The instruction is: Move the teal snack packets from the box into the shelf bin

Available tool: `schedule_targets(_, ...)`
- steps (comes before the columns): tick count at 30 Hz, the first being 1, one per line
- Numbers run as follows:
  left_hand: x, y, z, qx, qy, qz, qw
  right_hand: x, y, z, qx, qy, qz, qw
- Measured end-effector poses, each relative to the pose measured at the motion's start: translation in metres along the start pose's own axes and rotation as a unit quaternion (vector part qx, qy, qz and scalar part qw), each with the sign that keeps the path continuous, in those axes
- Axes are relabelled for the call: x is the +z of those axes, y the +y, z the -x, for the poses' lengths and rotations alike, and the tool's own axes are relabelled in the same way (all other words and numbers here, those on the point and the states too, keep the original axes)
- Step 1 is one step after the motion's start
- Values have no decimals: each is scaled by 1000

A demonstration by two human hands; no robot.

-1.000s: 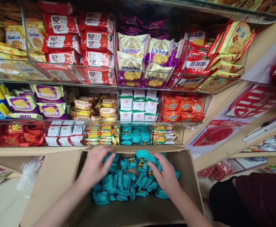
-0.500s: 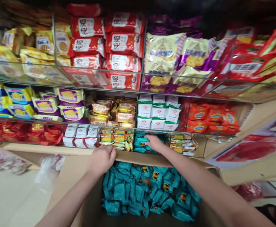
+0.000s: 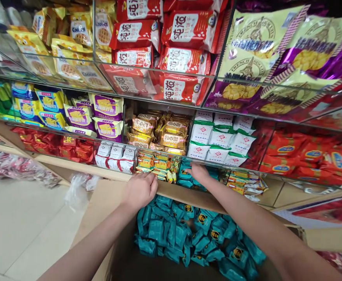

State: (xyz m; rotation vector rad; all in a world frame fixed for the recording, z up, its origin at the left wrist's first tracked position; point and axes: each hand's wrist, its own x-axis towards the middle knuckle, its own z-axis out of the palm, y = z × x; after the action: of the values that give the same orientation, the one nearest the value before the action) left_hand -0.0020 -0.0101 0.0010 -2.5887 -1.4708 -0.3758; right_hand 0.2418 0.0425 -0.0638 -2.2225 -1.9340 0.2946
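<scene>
My left hand [image 3: 140, 190] is closed over the far rim of an open cardboard box [image 3: 185, 194], its fingers wrapped round the edge. Inside the box lie many small teal snack packets [image 3: 171, 234], some with a round black and yellow emblem. My right hand [image 3: 199, 172] reaches past the box into a low shelf compartment of the same teal packets [image 3: 185, 177]. It touches the packets there, with its thumb side toward the left. Most of its fingers are hidden among the packets and under the shelf edge, so its grip is unclear.
Yellow-green snack packets [image 3: 159, 166] lie left of the teal compartment, and mixed small packets [image 3: 243, 183] lie right. Above are white-and-green packets [image 3: 217, 142], red biscuit bags [image 3: 185, 31] and clear shelf dividers [image 3: 124, 117]. A clear plastic bag [image 3: 78, 191] lies at the left.
The view has shifted closer to the shelves, and their contents now appear larger. My left hand stays on the box rim. My right hand remains at the teal packets, a little deeper under the shelf edge.
</scene>
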Motion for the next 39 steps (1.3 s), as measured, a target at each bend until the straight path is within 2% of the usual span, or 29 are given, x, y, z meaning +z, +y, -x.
schedule_targets(7,4,-3,1,7,-13,-19,1000,-10,-9,8,10,-8,36,999)
schedule_targets(12,4,-5,2,12,-10,-29,999,-32,-5,22,-18,-15,17,1000)
schedule_targets(15,1,-3,1,15,-6,-27,999,-51,0,64,-55,-13,-7,998)
schedule_targets(17,0,-1,1,10,-3,-30,1000,-59,3,109,-87,27,-30,995)
schedule_targets(18,-1,0,1,6,-2,-31,999,-59,4,135,-123,82,-61,987)
schedule_targets(20,-2,2,0,2,1,-32,999,-50,8,184,-191,137,-102,966)
schedule_targets(21,-2,3,1,2,3,-32,999,-41,11,204,-214,136,-110,961)
schedule_targets(23,-3,4,1,2,7,-36,999,-15,21,230,-246,69,-110,961)
schedule_targets(25,-4,5,1,0,8,-44,999,13,35,231,-175,54,-108,977)
schedule_targets(26,-4,5,1,-3,8,-49,999,26,43,224,-112,68,-107,986)
schedule_targets(27,-5,4,1,-3,8,-51,999,37,51,213,-43,79,-101,991)
schedule_targets(30,-6,4,2,-3,8,-51,999,57,69,176,55,100,-89,989)
schedule_targets(34,-8,5,5,7,6,-49,999,65,72,151,130,99,-88,983)
schedule_targets(36,-9,6,6,6,13,-52,999,66,69,153,146,107,-99,978)
schedule_targets(39,-10,3,5,6,22,-43,999,62,64,164,135,134,-134,973)
